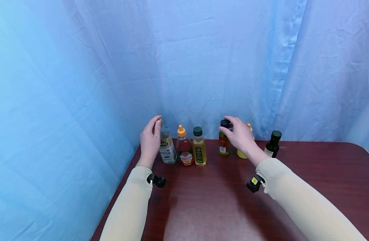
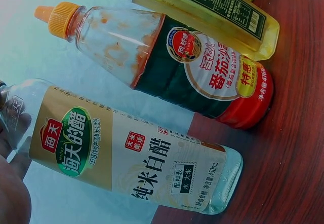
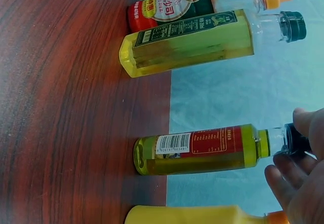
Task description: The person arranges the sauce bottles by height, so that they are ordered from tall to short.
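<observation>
At the left end of a row of bottles, my left hand (image 1: 150,140) grips the neck and cap of a clear white vinegar bottle (image 2: 126,148). This bottle stands on the table, slightly tilted in the head view. My right hand (image 1: 241,135) has thumb and fingers around the black cap of an oil bottle (image 3: 202,150) with a red label and barcode. That one stands upright. Between the two hands are a ketchup bottle (image 1: 185,152) with an orange nozzle cap and a square bottle of yellow oil (image 1: 200,150) with a green cap. Neither is touched.
Behind my right hand stands a yellow squeeze bottle (image 3: 187,215), partly hidden in the head view. Farther right is a dark bottle (image 1: 273,144) with a black cap. The bottles line the back of the dark red wooden table (image 1: 208,201), before a pale blue curtain (image 1: 202,67).
</observation>
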Demonstrator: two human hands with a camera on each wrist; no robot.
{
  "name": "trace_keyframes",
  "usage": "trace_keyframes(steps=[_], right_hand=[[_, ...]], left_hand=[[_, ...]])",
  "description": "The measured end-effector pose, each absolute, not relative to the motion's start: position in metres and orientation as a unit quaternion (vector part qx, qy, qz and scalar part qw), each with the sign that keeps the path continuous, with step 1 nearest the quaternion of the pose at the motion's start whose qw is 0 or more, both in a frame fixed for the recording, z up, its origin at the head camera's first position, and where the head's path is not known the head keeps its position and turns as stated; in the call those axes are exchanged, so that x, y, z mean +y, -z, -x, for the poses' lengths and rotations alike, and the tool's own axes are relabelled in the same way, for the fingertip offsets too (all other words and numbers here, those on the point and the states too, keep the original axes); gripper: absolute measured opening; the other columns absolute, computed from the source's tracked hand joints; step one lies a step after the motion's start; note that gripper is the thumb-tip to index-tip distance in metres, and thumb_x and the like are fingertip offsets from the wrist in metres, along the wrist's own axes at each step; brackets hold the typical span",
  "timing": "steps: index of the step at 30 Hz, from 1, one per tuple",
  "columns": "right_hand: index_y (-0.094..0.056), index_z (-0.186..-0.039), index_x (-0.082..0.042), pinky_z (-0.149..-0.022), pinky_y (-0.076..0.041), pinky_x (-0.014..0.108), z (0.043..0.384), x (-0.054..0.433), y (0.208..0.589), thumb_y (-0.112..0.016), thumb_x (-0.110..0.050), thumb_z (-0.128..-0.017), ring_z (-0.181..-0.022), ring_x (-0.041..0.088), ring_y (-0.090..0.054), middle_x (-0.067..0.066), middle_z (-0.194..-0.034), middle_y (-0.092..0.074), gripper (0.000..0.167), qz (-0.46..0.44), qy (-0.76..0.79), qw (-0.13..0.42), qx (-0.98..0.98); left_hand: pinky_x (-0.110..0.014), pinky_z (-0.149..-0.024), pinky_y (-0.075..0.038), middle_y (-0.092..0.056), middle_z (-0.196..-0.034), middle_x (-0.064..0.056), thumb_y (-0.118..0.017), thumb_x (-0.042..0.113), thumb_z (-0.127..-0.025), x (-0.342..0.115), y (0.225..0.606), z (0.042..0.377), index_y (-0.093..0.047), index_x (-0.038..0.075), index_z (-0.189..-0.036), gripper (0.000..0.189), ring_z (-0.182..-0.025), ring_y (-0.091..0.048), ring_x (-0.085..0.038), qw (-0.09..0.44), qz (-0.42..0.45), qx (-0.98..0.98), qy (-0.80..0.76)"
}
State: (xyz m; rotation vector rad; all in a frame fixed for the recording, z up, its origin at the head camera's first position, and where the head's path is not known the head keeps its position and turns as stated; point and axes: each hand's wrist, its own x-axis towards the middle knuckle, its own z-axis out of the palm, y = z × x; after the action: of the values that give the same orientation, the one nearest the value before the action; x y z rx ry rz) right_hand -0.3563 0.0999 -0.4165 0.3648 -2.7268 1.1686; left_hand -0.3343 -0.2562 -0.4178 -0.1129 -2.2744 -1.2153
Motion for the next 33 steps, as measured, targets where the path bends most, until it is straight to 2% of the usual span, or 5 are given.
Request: trace_keyframes(steps=[11, 19, 25, 33], right_hand=[[-0.060, -0.154, -0.010, -0.098, -0.056, 0.063, 0.353, 0.099, 0.419, -0.067, -0.033, -0.113, -0.123, 0.043, -0.067, 0.019, -0.146, -0.062, 0.047, -0.114, -0.385, 0.108, -0.910], [-0.063, -0.149, -0.012, -0.095, -0.057, 0.061, 0.343, 0.091, 0.418, -0.069, -0.034, -0.113, -0.120, 0.041, -0.067, 0.017, -0.145, -0.063, 0.043, -0.126, -0.386, 0.110, -0.907], [-0.063, -0.148, -0.012, -0.093, -0.057, 0.059, 0.338, 0.091, 0.416, -0.070, -0.038, -0.112, -0.121, 0.039, -0.067, 0.016, -0.143, -0.064, 0.045, -0.128, -0.392, 0.102, -0.905], [-0.067, -0.143, -0.013, -0.090, -0.057, 0.055, 0.330, 0.093, 0.414, -0.074, -0.035, -0.110, -0.115, 0.034, -0.068, 0.012, -0.135, -0.068, 0.040, -0.140, -0.398, 0.100, -0.901]], left_hand=[[-0.052, -0.115, -0.050, -0.064, -0.154, -0.003, -0.046, 0.046, -0.120, -0.256, 0.417, 0.335, -0.065, 0.022, -0.155, 0.046, -0.139, -0.062, -0.027, 0.277, 0.043, -0.848, 0.450], [-0.052, -0.115, -0.050, -0.064, -0.155, -0.001, -0.045, 0.046, -0.120, -0.258, 0.418, 0.334, -0.064, 0.026, -0.155, 0.045, -0.141, -0.061, -0.026, 0.275, 0.036, -0.850, 0.448], [-0.053, -0.115, -0.050, -0.064, -0.155, -0.001, -0.045, 0.047, -0.120, -0.261, 0.417, 0.334, -0.064, 0.026, -0.155, 0.046, -0.140, -0.061, -0.026, 0.274, 0.037, -0.849, 0.450], [-0.054, -0.113, -0.052, -0.066, -0.153, -0.002, -0.044, 0.047, -0.120, -0.264, 0.418, 0.336, -0.064, 0.024, -0.155, 0.047, -0.138, -0.063, -0.027, 0.278, 0.036, -0.849, 0.448]])
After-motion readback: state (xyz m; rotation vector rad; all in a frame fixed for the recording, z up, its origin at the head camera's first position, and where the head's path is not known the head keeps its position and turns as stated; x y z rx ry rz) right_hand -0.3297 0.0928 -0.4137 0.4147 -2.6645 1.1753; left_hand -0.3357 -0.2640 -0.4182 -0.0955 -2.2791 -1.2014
